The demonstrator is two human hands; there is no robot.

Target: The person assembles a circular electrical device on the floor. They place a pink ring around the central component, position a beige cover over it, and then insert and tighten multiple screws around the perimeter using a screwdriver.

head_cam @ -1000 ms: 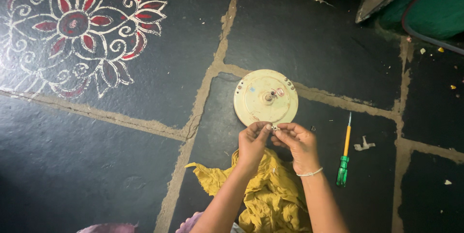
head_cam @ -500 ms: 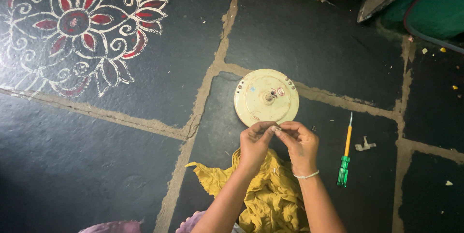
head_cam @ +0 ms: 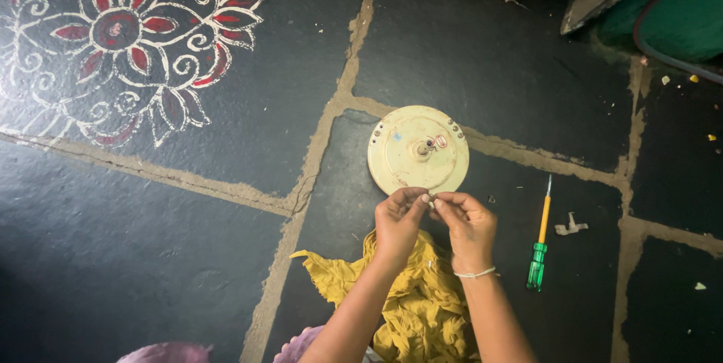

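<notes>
Head view: the only view, looking straight down at a dark stone floor (head_cam: 188, 257) with sandy joints between the slabs.
Left hand (head_cam: 398, 221): lower centre of the frame, fingers curled in, thumb and forefinger pinched on a tiny part (head_cam: 430, 199).
Right hand (head_cam: 467, 221): just beside the left, fingertips meeting it, pinched on the same part; a thin pale bangle sits on the wrist.
Part: very small and pale, held between both hands just below the disc's near edge; its kind is too small to tell.
Disc (head_cam: 418, 150): centre of the frame, flat on the floor, round, cream painted metal, scuffed; a short hub and small fittings at its middle, a row of dots along its upper left rim.
Progress: as a judgement, the work is midway; the disc lies loose with its hub bare, the small part is off it and in the hands, and nothing shows it fitted back.
Screwdriver (head_cam: 541, 242): right of the hands, lying unused; thin steel blade, orange shaft, clear green handle.
Cloth (head_cam: 422, 310): under the forearms, mustard yellow, crumpled and soft.
Scrap (head_cam: 570, 226): small white bit beside the screwdriver.
Floor drawing (head_cam: 120, 39): upper left, white and red flower pattern, chalky lines.
</notes>
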